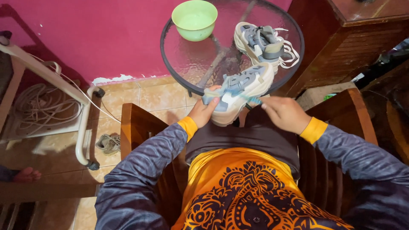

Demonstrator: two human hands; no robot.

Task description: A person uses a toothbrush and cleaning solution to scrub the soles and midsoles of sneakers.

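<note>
I sit in a wooden chair with a cream and grey-blue sneaker [243, 87] held over my lap. My left hand [203, 111] grips its toe end. My right hand [284, 113] is closed on a thin teal-handled brush [251, 99] pressed against the shoe's side. The matching second sneaker [262, 42], with loose white laces, lies on the round glass table [183, 55] just beyond.
A light green bowl [194, 19] stands on the table's far left part. Dark wooden furniture [345, 38] rises at the right. A white metal frame [81, 127] with coiled cord [42, 104] is at the left, a small shoe [109, 143] on the tiled floor, and someone's foot [26, 174] at the left edge.
</note>
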